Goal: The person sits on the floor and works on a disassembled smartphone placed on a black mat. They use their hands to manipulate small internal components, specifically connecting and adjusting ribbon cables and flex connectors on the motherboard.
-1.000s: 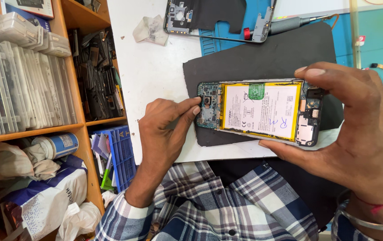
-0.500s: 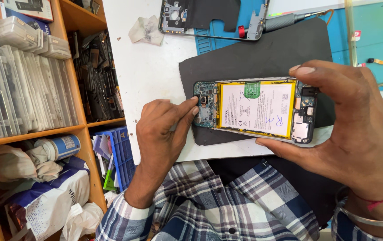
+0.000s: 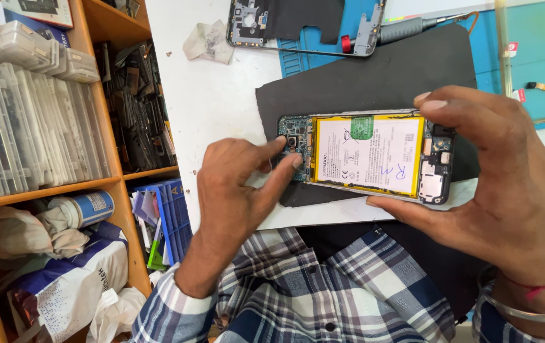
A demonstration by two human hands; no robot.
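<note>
At frame centre, the right hand (image 3: 501, 190) holds the opened phone (image 3: 367, 155) by its edges above the black mat (image 3: 399, 79). The left hand (image 3: 237, 190) pinches at the camera-end circuit board, perhaps gripping a small part. The battery remains installed.

The opened phone (image 3: 367, 155) shows a glossy white battery label edged in yellow film, with matt green circuit board at nine o'clock. Beneath lies a matt black mat (image 3: 380, 76); the wooden shelf (image 3: 104, 95) looks smooth.
</note>
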